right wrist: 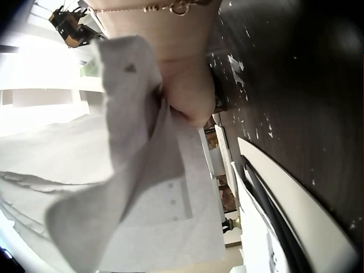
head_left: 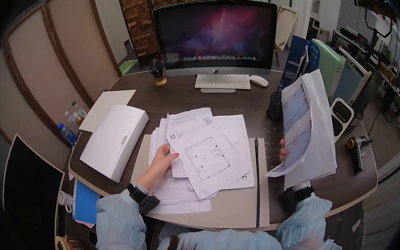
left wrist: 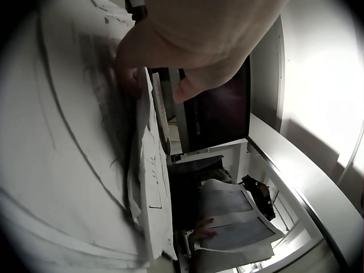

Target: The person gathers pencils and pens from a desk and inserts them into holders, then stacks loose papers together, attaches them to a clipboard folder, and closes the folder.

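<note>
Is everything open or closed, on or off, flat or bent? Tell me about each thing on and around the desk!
Big monitor, switched on
Side screen, dark
White box, closed
Loose papers, spread and overlapping
Raised papers, held up, bent
Beige folder, lying under loose papers
Blue-capped bottle, cap on
Left hand, touching loose papers
Right hand, holding raised papers

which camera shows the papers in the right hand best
The head view: it shows the sheaf of papers uncropped, with the right hand gripping its edge. The left wrist view shows it small and farther off; the right wrist view shows it close up but cut off by the frame.
</note>
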